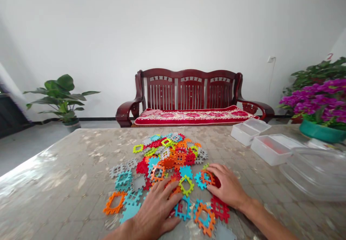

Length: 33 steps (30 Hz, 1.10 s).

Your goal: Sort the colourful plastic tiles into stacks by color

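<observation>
Colourful interlocking plastic puzzle tiles lie in a loose pile on the table. My left hand (159, 207) rests palm down on the near side of the pile, its fingers spread over orange and red tiles. By its fingertips is a lime-green frame tile (186, 185), with a blue frame tile (183, 208) beside the thumb. At the pile's right edge, my right hand (227, 186) has thumb and fingers apart around an orange frame tile (207, 177) and a red tile partly hidden under the palm. Below that hand lie a red window tile (220, 209) and another orange frame tile (204, 218).
The table (75, 182) has a glossy patterned cover. On the right stand white plastic boxes (270, 153), a clear lid-like container (316, 171) and purple flowers in a teal pot (321, 130). Beyond the table are a wooden bench (189, 88) and a potted plant (63, 99).
</observation>
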Motion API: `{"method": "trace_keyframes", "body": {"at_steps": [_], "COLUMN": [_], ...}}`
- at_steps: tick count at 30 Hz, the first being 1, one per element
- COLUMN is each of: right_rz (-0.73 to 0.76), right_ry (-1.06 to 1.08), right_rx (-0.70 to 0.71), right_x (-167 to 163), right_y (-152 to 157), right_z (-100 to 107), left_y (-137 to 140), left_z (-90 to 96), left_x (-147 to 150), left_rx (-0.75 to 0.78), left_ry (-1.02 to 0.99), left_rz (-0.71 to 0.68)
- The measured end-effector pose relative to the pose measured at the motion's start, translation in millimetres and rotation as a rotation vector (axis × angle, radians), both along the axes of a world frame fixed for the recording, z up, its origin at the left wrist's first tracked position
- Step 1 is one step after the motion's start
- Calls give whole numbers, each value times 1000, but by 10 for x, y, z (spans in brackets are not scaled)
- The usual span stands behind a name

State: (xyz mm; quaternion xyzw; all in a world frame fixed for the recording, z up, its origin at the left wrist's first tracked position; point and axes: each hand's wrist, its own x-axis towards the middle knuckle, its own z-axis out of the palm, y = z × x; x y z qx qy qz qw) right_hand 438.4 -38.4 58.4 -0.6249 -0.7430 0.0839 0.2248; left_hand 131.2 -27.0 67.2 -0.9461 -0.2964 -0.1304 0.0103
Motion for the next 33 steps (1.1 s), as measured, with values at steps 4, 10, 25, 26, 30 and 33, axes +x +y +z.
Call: {"method": "trace_keyframes", "body": {"at_steps": [4,10,25,26,30,33], "right_rz": [-11,-117,233,252,278,272], "right_ry": [101,376,98,72,13,-11], "right_rx": [65,116,-153,-158,-122,-78], "right_x": [-83,-301,152,137,15,-83], "right_y": [58,365,-727,-786,-773,-650], "right_z": [-5,36,9,-4,-21,-2], "left_y": [96,501,135,62,-34,12], "left_z": [-25,80,-552,-640,-698,-573], "left_x": [63,84,-1424,-1464,-1352,-1184], "left_rx": [50,134,-20,-10,33,17], "left_ry": [-70,-204,-97,-85,-81,-127], "left_rz": [-30,69,660,669,621,576]}}
